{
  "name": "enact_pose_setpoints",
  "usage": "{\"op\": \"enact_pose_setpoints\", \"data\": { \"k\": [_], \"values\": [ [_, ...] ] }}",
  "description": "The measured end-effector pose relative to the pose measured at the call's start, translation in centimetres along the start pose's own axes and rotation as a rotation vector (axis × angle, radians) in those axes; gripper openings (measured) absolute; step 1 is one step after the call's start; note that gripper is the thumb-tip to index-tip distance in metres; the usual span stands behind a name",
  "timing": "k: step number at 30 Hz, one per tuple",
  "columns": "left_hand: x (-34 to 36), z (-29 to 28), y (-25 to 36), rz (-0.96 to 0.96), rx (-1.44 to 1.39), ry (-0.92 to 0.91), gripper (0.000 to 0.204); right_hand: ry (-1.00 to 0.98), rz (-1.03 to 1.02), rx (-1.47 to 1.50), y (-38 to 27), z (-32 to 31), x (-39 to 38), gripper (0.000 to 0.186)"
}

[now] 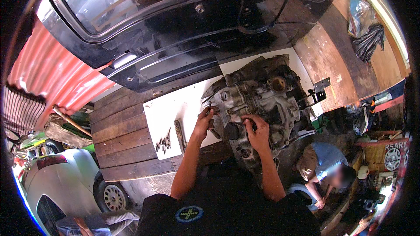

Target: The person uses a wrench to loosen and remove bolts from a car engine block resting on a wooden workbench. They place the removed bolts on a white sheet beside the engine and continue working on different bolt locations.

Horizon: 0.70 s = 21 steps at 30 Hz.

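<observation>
Head view | left hand grips small tool | right hand clenched on engine block | loose bolts nearby

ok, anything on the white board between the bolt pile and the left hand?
Yes: in the head view a long flat metal tool lies between the bolts and the left hand.

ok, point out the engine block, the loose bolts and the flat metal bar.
engine block (262,100): head view, its grimy top face.
loose bolts (163,143): head view, middle of the pile.
flat metal bar (179,135): head view, mid-length.
</observation>
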<state>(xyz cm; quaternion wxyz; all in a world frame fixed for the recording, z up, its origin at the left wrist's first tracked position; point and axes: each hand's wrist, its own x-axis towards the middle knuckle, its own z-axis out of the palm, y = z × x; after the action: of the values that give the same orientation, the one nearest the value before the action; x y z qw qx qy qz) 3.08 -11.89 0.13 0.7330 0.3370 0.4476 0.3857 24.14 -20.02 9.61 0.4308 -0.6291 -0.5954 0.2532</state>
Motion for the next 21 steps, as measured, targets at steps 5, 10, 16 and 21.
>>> {"op": "enact_pose_setpoints", "data": {
  "k": [5, 10, 16, 21],
  "values": [
    [-0.1, 0.0, -0.2, -0.037, 0.077, 0.085, 0.034, 0.052, -0.074, -0.028, 0.0, 0.1, 0.2, 0.015],
    [0.0, 0.2, -0.3, 0.132, 0.208, 0.093, 0.027, 0.062, -0.044, -0.05, -0.4, 0.2, 0.3, 0.014],
    [0.5, -2.1, -0.9, -0.061, -0.205, -0.095, 0.02, 0.051, 0.085, -0.031, -0.9, 0.0, 0.4, 0.012],
    [1.8, -2.2, -1.3, -0.227, -0.285, -0.062, 0.015, 0.093, 0.065, -0.038, -0.2, 0.4, 0.2, 0.013]
  ]
}}
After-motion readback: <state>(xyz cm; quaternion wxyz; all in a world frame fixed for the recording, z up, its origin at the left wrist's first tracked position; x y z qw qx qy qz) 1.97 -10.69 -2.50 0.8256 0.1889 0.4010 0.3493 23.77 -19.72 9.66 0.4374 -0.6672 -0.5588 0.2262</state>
